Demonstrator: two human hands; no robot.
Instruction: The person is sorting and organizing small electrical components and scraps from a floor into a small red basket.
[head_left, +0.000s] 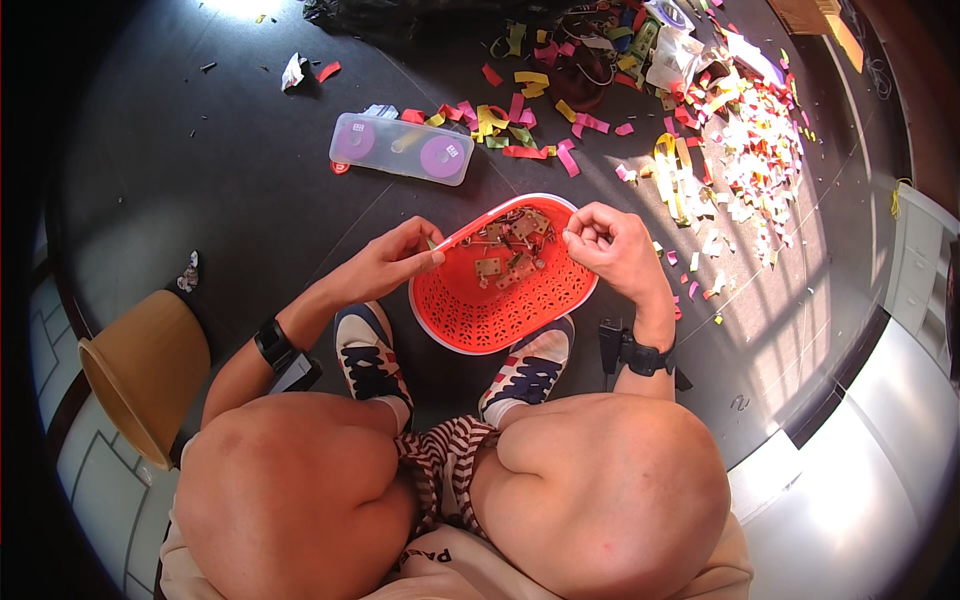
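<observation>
A red plastic basket (499, 315) with perforated walls is tilted between my hands, just beyond my shoes. Several metal hinges (488, 267) and screws or other small metal parts lie inside it. My left hand (401, 256) pinches the basket's rim at its upper left side. Closed at the right end of the rim is my right hand (609, 244), its fingertips at the edge. A bit of something green shows by my left fingers.
Beyond the basket lies a translucent plastic case (401, 148) with purple discs. Colourful paper strips (761, 150) are scattered at the right and top right. A black plastic bag (360, 19) lies at the top. At the left, a tan bin (150, 367) is tilted.
</observation>
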